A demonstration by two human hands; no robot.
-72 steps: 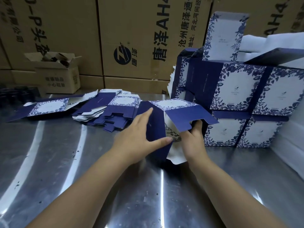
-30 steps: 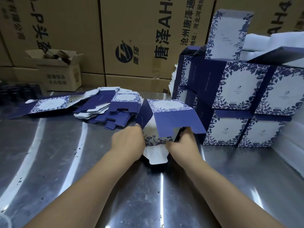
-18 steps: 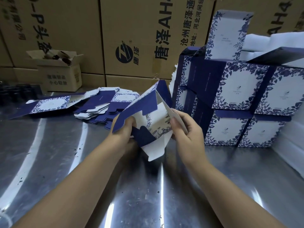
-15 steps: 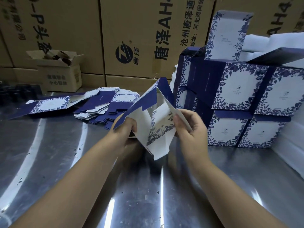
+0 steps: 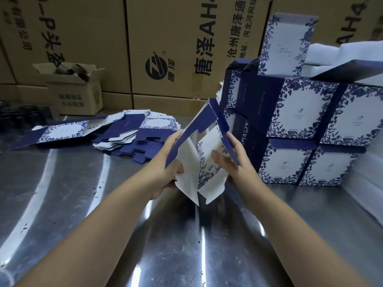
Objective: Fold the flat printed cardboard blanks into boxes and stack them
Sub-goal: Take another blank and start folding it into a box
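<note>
A half-folded blue and white floral box (image 5: 204, 154) is held tilted above the steel table, its open end and white flaps facing me. My left hand (image 5: 169, 164) grips its left blue panel, thumb under the white flap. My right hand (image 5: 232, 160) holds the right panel, thumb pressing on the floral inner flap. A pile of flat blanks (image 5: 134, 139) lies at centre left, with one spread blank (image 5: 60, 132) further left. Folded boxes (image 5: 300, 129) are stacked at the right, two rows high, with one more on top (image 5: 288, 42).
The steel table (image 5: 62, 204) runs under everything. Large brown cartons (image 5: 176, 48) form a wall behind. A small open carton (image 5: 76, 90) sits at back left, dark objects (image 5: 20, 117) beside it. White foam sheets (image 5: 342, 52) lie behind the stack.
The box came up off the table and tipped its open end toward me. Both hands moved from pressing on it to gripping its side panels, and the flaps spread wider.
</note>
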